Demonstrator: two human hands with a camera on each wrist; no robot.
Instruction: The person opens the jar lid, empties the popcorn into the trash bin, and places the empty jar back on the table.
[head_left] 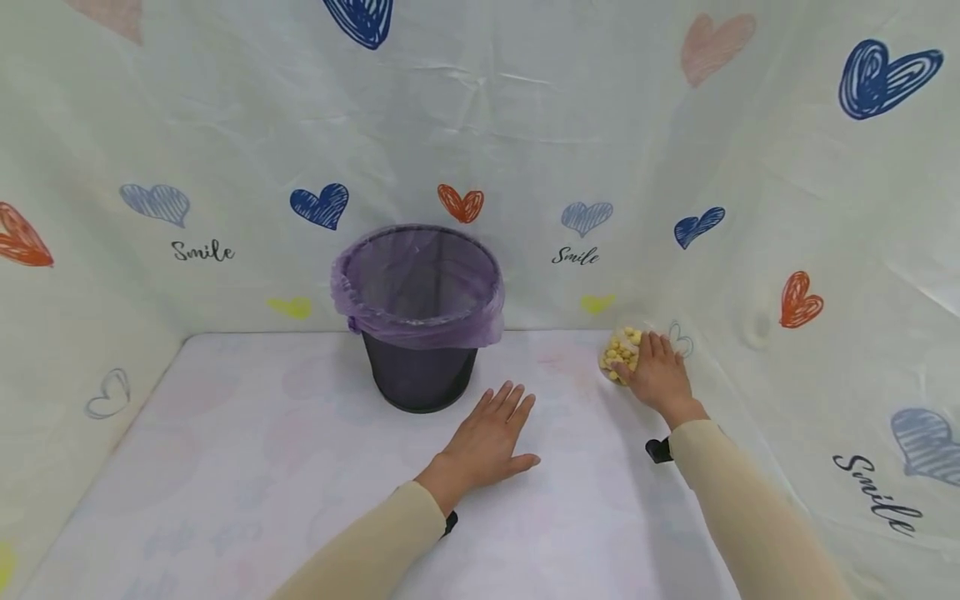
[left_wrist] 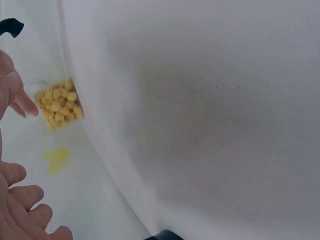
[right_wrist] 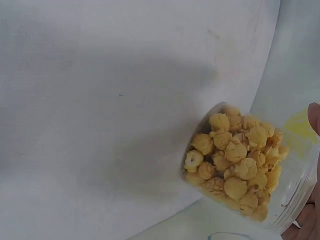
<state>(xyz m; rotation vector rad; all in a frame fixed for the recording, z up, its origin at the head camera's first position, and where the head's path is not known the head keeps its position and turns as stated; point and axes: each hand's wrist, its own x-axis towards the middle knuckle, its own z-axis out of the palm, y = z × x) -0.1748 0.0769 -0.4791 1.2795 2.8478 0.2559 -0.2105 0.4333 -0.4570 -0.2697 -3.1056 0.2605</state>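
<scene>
At the back right of the table, my right hand [head_left: 662, 375] holds a clear tub [right_wrist: 287, 192] of yellow popcorn [right_wrist: 237, 165] from above, thumb on one side and fingers on the other. The right wrist view shows the hand at the tub's rim, with popcorn filling the lower part. My left hand [head_left: 486, 442] is held out with straight fingers and thumb apart, holding nothing. It is in front of a black bin [head_left: 422, 375], to the bin's right side in the head view. The left wrist view catches its curved fingertips [left_wrist: 42, 215] at the edge.
A purple bag [head_left: 416, 329] lines the bin and folds over its rim. The table [head_left: 247, 450] has a white cover. Behind and beside it hang white sheets [head_left: 517, 133] printed with hearts and "Smile"; the right sheet is close to my right hand.
</scene>
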